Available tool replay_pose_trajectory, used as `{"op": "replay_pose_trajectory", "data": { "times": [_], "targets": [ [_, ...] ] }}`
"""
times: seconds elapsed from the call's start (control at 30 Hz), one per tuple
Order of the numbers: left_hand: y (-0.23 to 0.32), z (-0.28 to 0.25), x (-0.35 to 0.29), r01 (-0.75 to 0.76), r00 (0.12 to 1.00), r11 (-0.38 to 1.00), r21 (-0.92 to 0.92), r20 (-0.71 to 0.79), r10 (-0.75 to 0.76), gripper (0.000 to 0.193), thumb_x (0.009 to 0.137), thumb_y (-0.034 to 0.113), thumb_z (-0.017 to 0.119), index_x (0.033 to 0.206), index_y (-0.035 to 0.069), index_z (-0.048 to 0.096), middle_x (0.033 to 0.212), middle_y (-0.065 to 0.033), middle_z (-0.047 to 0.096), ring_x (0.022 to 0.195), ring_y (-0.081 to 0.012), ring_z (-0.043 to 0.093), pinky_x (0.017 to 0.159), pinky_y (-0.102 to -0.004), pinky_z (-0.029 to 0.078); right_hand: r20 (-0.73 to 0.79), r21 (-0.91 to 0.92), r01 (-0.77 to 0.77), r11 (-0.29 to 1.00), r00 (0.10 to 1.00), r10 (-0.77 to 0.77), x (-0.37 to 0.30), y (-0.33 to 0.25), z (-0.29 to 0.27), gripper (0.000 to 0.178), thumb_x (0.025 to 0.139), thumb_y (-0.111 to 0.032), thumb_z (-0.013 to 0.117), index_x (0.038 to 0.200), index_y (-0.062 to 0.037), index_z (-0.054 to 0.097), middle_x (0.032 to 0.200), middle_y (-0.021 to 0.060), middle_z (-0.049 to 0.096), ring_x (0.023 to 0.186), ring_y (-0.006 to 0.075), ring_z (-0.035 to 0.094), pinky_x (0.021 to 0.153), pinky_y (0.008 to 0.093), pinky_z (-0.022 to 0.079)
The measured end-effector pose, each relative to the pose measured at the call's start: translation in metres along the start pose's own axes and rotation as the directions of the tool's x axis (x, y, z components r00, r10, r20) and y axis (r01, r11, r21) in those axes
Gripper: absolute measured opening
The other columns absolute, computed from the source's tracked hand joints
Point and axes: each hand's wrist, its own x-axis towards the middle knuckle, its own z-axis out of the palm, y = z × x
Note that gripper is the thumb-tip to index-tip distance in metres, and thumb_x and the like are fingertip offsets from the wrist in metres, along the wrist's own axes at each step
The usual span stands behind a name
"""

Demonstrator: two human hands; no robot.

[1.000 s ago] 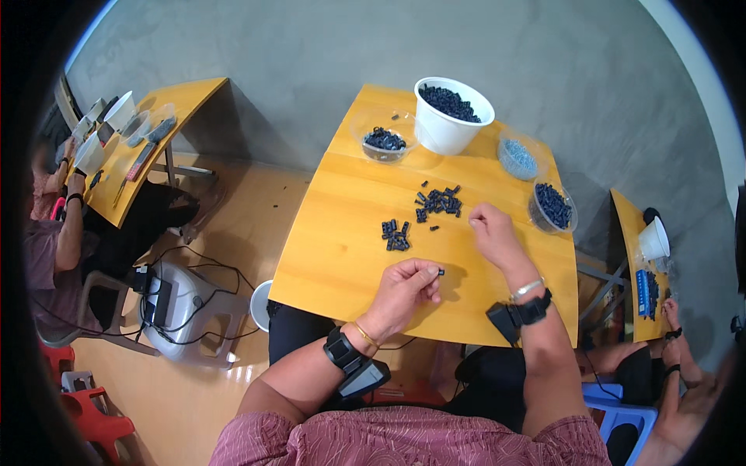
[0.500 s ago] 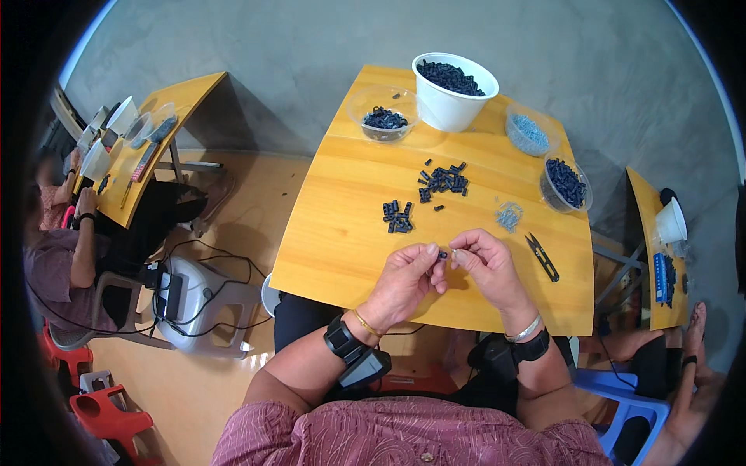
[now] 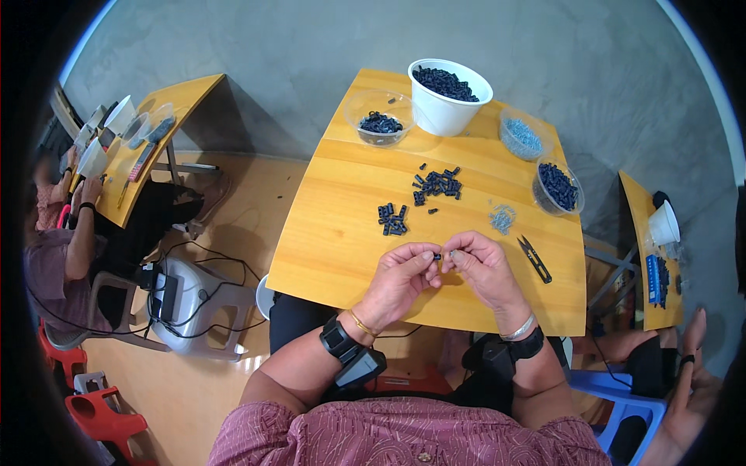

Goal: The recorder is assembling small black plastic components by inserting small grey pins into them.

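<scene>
Dark plastic connector piece (image 3: 437,257) sits pinched between the thumb and fingers of the left hand (image 3: 407,273), above the near part of the wooden table (image 3: 334,260). It pokes out on the right side of that grip, facing the right hand (image 3: 480,270). Its long axis seems to run left to right, though the fingers cover too much to be sure.

The right hand's thumb and forefinger are closed together just beside the exposed end, apparently on a small greyish bit (image 3: 453,253), too tiny to identify. The two sets of fingertips are almost touching; whether they meet cannot be told.

Beyond the hands lie a smaller cluster of dark connectors (image 3: 393,220), far and slightly left, and a larger heap of connectors (image 3: 437,186) farther off. Loose pale pins (image 3: 503,220) lie far and right, nearer the right hand. Right of that hand rest black thread snips (image 3: 536,262), tips angled toward the far left.
</scene>
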Motion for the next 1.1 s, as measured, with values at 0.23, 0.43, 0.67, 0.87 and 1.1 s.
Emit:
{"op": "replay_pose_trajectory", "data": {
  "times": [0.23, 0.43, 0.67, 0.87, 1.1],
  "targets": [
    [0.000, 0.003, 0.001, 0.033, 0.999, 0.999, 0.034, 0.008, -0.034, 0.018, 0.088, 0.005, 0.048, 0.101, -0.002, 0.057, 0.084, -0.0075, 0.060, 0.072, -0.0125, 0.057, 0.070, -0.0284, 0.052, 0.041, 0.272, -0.073, 0.959, 0.997, 0.065, 0.001, 0.001, -0.005, 0.013, 0.086, 0.000, 0.049, 0.098, 0.0003, 0.054, 0.083, 0.0045, 0.057, 0.076, 0.0119, 0.055, 0.072, 0.0257, 0.047],
    [0.000, 0.004, 0.000, 0.047, 0.999, 0.998, 0.048, -0.008, -0.047, 0.018, 0.088, 0.005, 0.050, 0.102, -0.002, 0.057, 0.084, -0.0068, 0.060, 0.073, -0.0116, 0.057, 0.072, -0.0292, 0.053, 0.037, 0.427, -0.130, 0.895, 0.991, 0.126, 0.003, 0.005, -0.010, 0.013, 0.086, -0.004, 0.050, 0.099, -0.0010, 0.054, 0.083, 0.0059, 0.056, 0.075, 0.0139, 0.054, 0.072, 0.0282, 0.047],
    [0.000, 0.001, -0.001, 0.045, 0.999, 0.999, -0.002, 0.013, -0.045, 0.015, 0.087, 0.008, 0.051, 0.098, 0.001, 0.060, 0.080, -0.0054, 0.059, 0.073, -0.0124, 0.056, 0.071, -0.0291, 0.049, 0.079, 0.514, -0.164, 0.842, 0.986, 0.144, 0.003, -0.001, -0.008, 0.009, 0.085, -0.005, 0.053, 0.094, -0.0028, 0.053, 0.083, 0.0062, 0.055, 0.076, 0.0153, 0.054, 0.071, 0.0290, 0.047],
    [-0.002, -0.004, 0.000, 0.039, 0.998, 0.999, -0.006, 0.048, -0.039, 0.015, 0.087, 0.008, 0.050, 0.097, 0.000, 0.060, 0.082, -0.0065, 0.060, 0.073, -0.0125, 0.056, 0.071, -0.0292, 0.048, 0.098, 0.548, -0.164, 0.820, 0.986, 0.132, 0.005, 0.006, -0.014, 0.010, 0.086, -0.005, 0.052, 0.095, -0.0032, 0.053, 0.084, 0.0066, 0.056, 0.077, 0.0155, 0.054, 0.072, 0.0293, 0.047],
    [0.001, 0.002, -0.001, 0.051, 0.999, 0.999, 0.008, 0.013, -0.051, 0.015, 0.088, 0.007, 0.051, 0.097, 0.000, 0.060, 0.086, -0.0088, 0.063, 0.071, -0.0120, 0.056, 0.071, -0.0264, 0.049, 0.105, 0.479, -0.132, 0.868, 0.990, 0.093, 0.003, 0.006, -0.011, 0.011, 0.086, -0.003, 0.052, 0.097, -0.0026, 0.052, 0.088, 0.0074, 0.057, 0.081, 0.0151, 0.055, 0.074, 0.0290, 0.048]
  ]
}}
